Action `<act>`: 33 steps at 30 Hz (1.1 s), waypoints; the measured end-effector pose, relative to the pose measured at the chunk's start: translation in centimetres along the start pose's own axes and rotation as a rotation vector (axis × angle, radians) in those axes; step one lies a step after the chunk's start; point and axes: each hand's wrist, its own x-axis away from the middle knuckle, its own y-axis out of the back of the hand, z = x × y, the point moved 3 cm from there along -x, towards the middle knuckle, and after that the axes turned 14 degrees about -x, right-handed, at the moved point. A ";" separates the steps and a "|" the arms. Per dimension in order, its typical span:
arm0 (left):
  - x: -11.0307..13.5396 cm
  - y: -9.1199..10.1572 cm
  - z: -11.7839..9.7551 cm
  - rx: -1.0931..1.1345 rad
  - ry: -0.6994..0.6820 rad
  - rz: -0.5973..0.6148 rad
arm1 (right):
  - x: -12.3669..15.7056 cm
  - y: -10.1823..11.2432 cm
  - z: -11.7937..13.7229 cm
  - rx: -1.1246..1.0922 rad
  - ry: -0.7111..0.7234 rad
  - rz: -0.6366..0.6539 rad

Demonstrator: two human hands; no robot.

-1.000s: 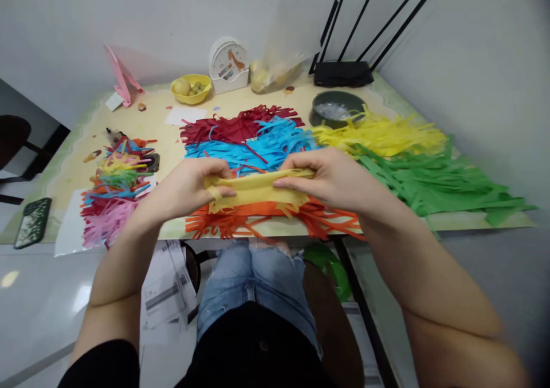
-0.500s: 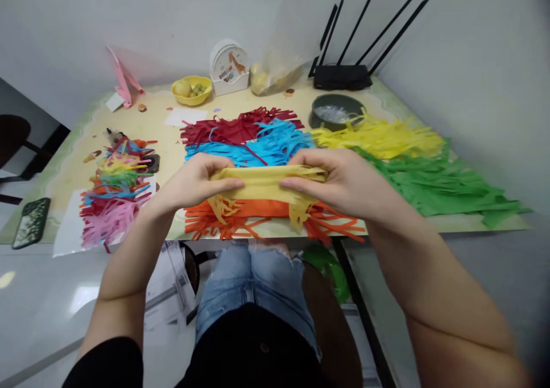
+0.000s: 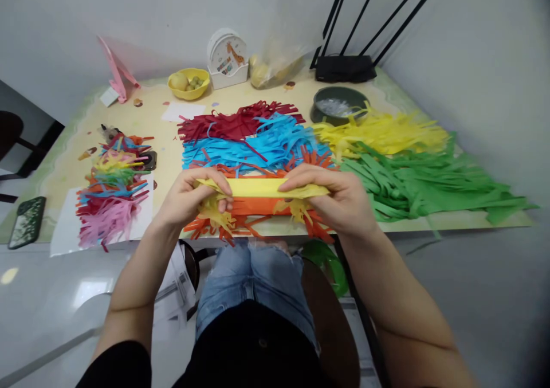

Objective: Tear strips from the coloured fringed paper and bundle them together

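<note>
A folded strip of yellow fringed paper (image 3: 255,187) is stretched level between my hands, above the near table edge. My left hand (image 3: 189,196) is closed on its left end, and my right hand (image 3: 330,190) pinches its right end. Cut yellow fringe hangs below both hands. Under the strip lies orange fringed paper (image 3: 262,206), partly covered by it. Just behind are blue fringed paper (image 3: 249,150) and dark red fringed paper (image 3: 234,124). Green fringed paper (image 3: 425,181) and a pile of yellow fringe (image 3: 387,133) lie to the right of my right hand.
A multicoloured fringed piece (image 3: 114,187) lies on white paper at the left, near a phone (image 3: 26,223). At the back stand a yellow fruit bowl (image 3: 189,94), a white giraffe-print holder (image 3: 227,78), a dark bowl (image 3: 318,114) and a black router (image 3: 346,69).
The yellow strip has turned and sits slightly lower, looking narrower and flatter. Both hands have shifted their grip along its ends, and the left fingers now curl beneath it.
</note>
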 end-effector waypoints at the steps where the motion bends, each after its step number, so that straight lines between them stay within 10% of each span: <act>1: 0.1 0.0 0.0 -0.003 -0.020 0.009 | 0.0 0.0 0.0 -0.025 0.004 0.012; 18: 1.3 -1.5 -1.7 -0.820 -0.185 -0.161 | 1.1 -0.9 1.6 0.386 -0.022 -0.092; 27: 1.9 -2.0 -0.6 -0.254 0.050 -0.078 | 1.5 -1.2 0.6 -0.021 -0.145 -0.104; 33: 2.2 -1.8 0.5 -0.081 -0.087 -0.037 | 1.7 -1.1 -0.3 -0.192 -0.133 -0.064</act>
